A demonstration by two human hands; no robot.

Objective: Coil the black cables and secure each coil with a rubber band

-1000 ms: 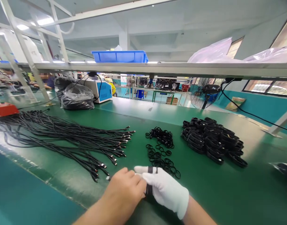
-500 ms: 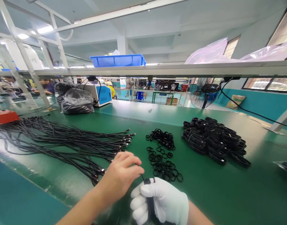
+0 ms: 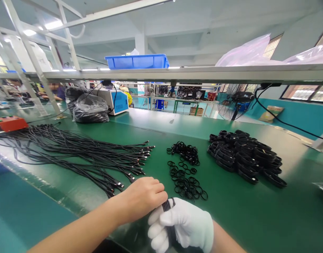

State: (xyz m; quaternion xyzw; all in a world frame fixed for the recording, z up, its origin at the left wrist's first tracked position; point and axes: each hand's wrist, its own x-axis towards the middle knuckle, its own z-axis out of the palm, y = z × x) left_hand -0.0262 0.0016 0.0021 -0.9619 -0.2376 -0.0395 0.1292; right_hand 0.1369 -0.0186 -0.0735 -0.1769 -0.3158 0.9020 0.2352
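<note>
My right hand (image 3: 181, 225), in a white glove, is closed around a coiled black cable (image 3: 172, 232) near the bottom middle. The coil's upper loops (image 3: 166, 205) stick out above the gloved thumb. My bare left hand (image 3: 148, 193) is curled at the top left of these loops, fingertips turned down onto the cable and mostly hidden. Just beyond both hands lie loose black rings (image 3: 187, 188), with a denser heap of small black rings (image 3: 186, 153) behind them. Left of my left hand, many straight black cables (image 3: 87, 151) lie with their plug ends toward the middle.
Bundled coils of black cable (image 3: 245, 154) are piled to the right on the green table (image 3: 230, 218). A black-filled plastic bag (image 3: 90, 109), a blue-and-white machine (image 3: 119, 102) and an orange box (image 3: 12, 123) stand at left. Overhead, a shelf (image 3: 193, 75) carries a blue tray (image 3: 137, 62).
My left hand has moved slightly right and down to the coil, its fingers curling over, and the thin cable length between the hands no longer shows. The camera view has shifted slightly.
</note>
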